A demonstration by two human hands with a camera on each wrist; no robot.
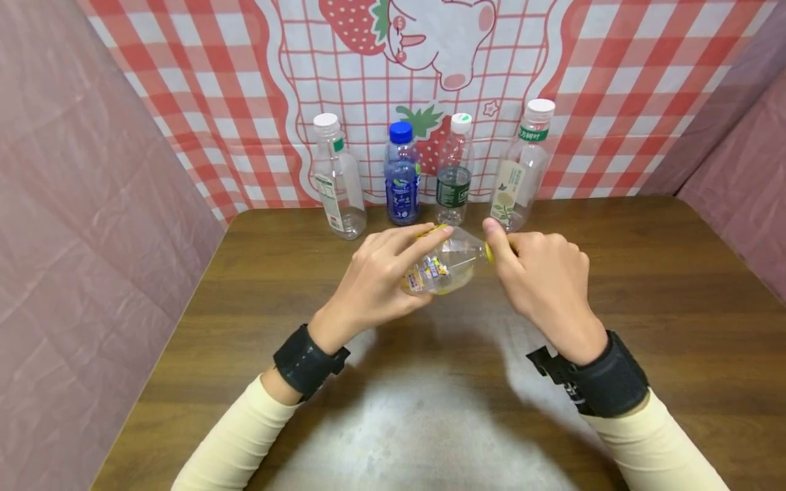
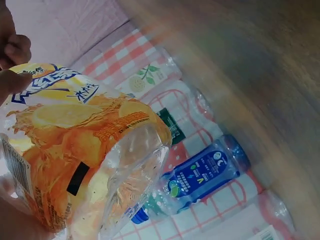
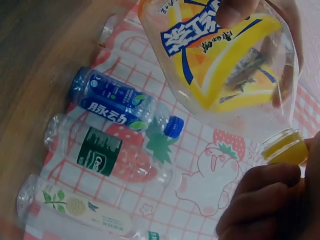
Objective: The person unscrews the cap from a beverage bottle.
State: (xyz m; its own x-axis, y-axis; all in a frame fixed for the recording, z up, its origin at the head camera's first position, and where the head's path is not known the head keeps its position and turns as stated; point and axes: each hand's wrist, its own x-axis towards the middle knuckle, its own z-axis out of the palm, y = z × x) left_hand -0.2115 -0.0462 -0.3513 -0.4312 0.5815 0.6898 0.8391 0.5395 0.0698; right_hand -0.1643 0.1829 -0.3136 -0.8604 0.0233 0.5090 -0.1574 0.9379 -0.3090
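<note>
A clear plastic bottle [image 1: 460, 256] with a yellow-orange printed label [image 2: 75, 125] lies sideways between both hands, above the table. My left hand [image 1: 373, 278] grips its body from the base side, fingers over the top and thumb beneath. My right hand [image 1: 545, 276] has its fingers curled round the yellow cap [image 3: 292, 151] at the bottle's neck, thumb along the upper side. The cap sits at the mouth of the neck. In the right wrist view the label faces the camera, with left-hand fingers around the body.
Along the back of the wooden table [image 1: 258, 300] stand a white-capped bottle [image 1: 340, 184], a blue bottle [image 1: 402, 177], a green-labelled bottle [image 1: 453, 181] and a tall white-capped bottle [image 1: 522, 167]. Behind them hangs a red checked cloth [image 1: 221, 82].
</note>
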